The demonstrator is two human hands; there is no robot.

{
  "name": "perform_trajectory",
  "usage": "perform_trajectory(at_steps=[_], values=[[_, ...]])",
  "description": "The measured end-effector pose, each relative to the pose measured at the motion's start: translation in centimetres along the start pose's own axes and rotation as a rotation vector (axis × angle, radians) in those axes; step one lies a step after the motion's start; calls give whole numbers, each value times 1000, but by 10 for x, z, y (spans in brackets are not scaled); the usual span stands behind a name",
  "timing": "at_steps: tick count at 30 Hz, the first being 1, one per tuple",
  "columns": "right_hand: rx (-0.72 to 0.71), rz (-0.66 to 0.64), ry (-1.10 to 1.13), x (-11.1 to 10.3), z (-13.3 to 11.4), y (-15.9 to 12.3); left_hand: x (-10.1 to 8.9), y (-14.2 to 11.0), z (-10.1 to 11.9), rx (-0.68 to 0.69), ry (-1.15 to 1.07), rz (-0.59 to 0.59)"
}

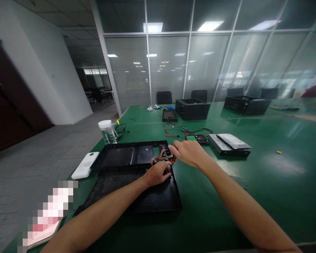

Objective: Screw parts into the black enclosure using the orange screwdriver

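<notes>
The green table (265, 196) stretches away toward a glass wall (168, 66), with chairs (164, 97) on its far side. Two dark boxes (192, 111) sit at the far end. To the right, silver drives (234, 141) lie on a black bay (234, 152); a bottle (107, 134) stands at the left edge. The black case (118, 155) lies opened on the near left, striped wires (158, 160) at its right end. There the right hand's (189, 153) grip is closed on a red tool (173, 160); the left hand (158, 173) rests just beside, fingers curled, whether pinching anything I cannot tell.
</notes>
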State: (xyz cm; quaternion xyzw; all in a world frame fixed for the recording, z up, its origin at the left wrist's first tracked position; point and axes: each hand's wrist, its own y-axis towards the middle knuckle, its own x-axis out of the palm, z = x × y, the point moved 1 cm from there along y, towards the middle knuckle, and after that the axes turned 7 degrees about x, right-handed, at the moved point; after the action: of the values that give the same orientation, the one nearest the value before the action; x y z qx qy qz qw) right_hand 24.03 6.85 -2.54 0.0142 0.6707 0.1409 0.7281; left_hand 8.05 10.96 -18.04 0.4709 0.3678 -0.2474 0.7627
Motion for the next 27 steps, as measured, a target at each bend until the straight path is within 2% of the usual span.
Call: perform_trajectory(at_steps=[3,7,11,15,19,24,27], values=[[-81,-60,76,-2,-2,-4,1,0,-1,-8,1,6],[1,-68,30,-5,-3,-7,0,0,0,-3,-3,10],[-37,-82,67,-4,-4,-8,-1,1,2,0,8,-3],[-22,-23,23,-2,-1,-6,-2,2,3,-6,16,0],[-127,-72,123,0,3,-3,-2,2,3,-8,22,-9],[-74,-75,156,2,8,2,-2,2,4,3,15,8],[-154,-81,294,0,19,-2,-4,2,6,17,14,11]])
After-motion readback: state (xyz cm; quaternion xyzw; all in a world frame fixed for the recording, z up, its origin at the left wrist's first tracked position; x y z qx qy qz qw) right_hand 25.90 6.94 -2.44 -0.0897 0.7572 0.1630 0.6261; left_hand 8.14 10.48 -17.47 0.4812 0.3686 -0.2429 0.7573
